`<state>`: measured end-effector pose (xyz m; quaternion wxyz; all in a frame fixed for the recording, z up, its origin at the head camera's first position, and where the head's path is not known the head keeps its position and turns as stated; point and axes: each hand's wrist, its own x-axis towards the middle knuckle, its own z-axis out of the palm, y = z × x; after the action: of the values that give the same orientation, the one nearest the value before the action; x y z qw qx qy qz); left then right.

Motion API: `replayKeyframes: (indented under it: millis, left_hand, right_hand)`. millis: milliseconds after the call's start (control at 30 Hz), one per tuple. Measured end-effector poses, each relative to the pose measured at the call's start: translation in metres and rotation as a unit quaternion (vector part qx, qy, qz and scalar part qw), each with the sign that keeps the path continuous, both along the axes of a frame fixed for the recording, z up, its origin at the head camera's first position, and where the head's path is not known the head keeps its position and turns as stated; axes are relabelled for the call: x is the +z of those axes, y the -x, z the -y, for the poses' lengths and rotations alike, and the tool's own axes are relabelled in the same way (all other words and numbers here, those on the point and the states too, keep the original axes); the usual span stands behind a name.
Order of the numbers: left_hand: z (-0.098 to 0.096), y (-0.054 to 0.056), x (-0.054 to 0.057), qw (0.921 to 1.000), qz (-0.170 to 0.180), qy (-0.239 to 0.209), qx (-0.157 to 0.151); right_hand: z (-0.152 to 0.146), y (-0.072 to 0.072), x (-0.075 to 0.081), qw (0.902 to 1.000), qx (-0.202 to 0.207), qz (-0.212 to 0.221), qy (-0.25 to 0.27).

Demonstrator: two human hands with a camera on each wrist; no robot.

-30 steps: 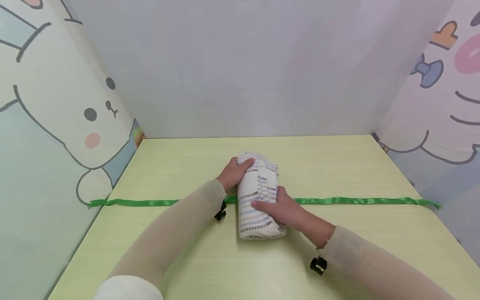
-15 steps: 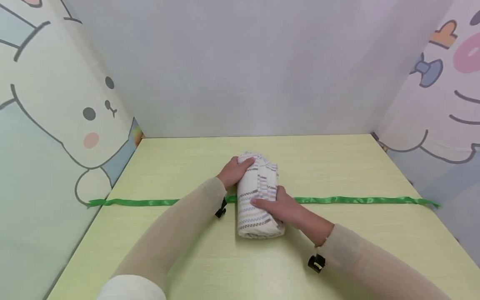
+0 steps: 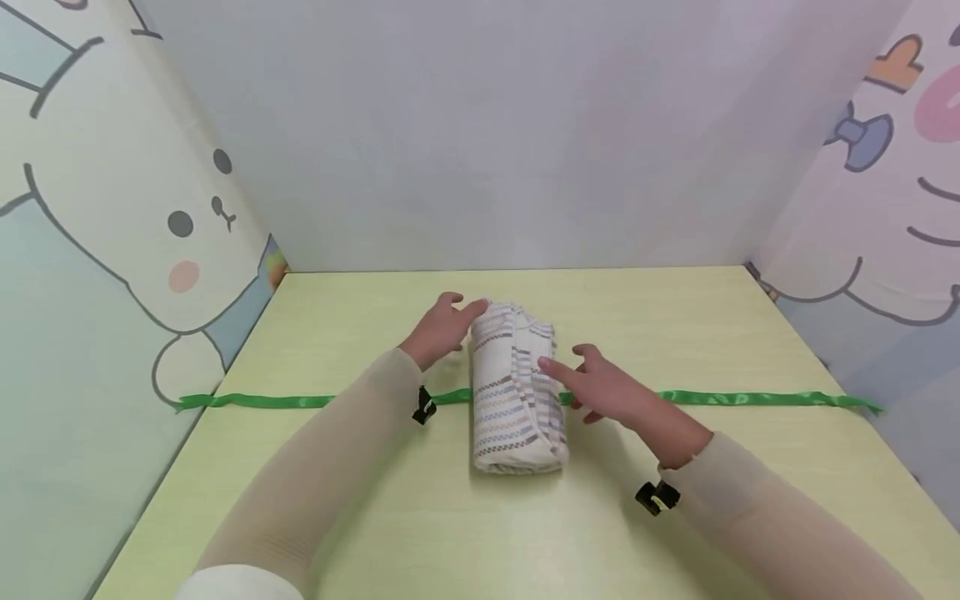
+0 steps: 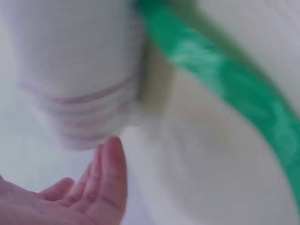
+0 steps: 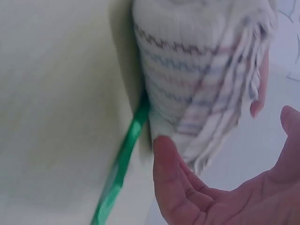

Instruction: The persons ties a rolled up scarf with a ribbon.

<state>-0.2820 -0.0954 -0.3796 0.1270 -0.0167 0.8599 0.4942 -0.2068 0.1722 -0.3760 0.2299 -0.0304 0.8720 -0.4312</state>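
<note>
A rolled white towel with striped bands and frayed edges lies lengthwise on the table, across a green ribbon. Beside its far left end is my left hand, fingers spread and the thumb at the towel's edge; whether they touch is unclear. In the left wrist view, straight fingers of the left hand point at the blurred towel. My right hand hovers at the towel's right side with loosely bent fingers. The right wrist view shows the right hand holding nothing, close to the towel.
The pale yellow-green table runs back to a plain grey-white wall. Side walls carry cartoon prints, a white animal on the left among them. The ribbon stretches over the table's full width.
Both hands held the rolled towel earlier. Now they have let go, the left hand moving off to the left and the right hand to the right. The towel stays in about the same place.
</note>
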Motion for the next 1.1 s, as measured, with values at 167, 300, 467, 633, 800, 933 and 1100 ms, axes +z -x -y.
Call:
replayKeyframes:
  millis: [167,300,467,633,800,933,1100]
  left_hand:
    - [0.01,-0.017,0.008,0.9967,-0.055,0.056,-0.02]
    - [0.015,-0.031,0.005,0.9923,-0.079,0.089,-0.035]
    - [0.017,-0.044,0.002,0.99,-0.095,0.097,-0.039]
    - [0.019,-0.056,-0.004,0.9825,-0.092,0.147,-0.068]
    - [0.024,-0.062,-0.009,0.9731,-0.081,0.184,-0.113]
    - [0.026,-0.063,-0.015,0.9666,-0.073,0.193,-0.152]
    - [0.026,-0.063,-0.023,0.9592,-0.066,0.195,-0.194]
  right_hand:
    - [-0.01,0.007,0.0,0.9969,0.015,-0.057,-0.052]
    - [-0.013,0.012,-0.005,0.9916,0.03,-0.088,-0.09]
    - [-0.012,0.024,-0.012,0.9786,0.071,-0.118,-0.153]
    - [-0.009,0.029,-0.018,0.9743,0.093,-0.108,-0.174]
    - [-0.007,0.031,-0.024,0.9756,0.104,-0.105,-0.162]
    - [-0.007,0.032,-0.026,0.9756,0.107,-0.104,-0.161]
    - [-0.012,0.033,-0.028,0.9751,0.113,-0.095,-0.166]
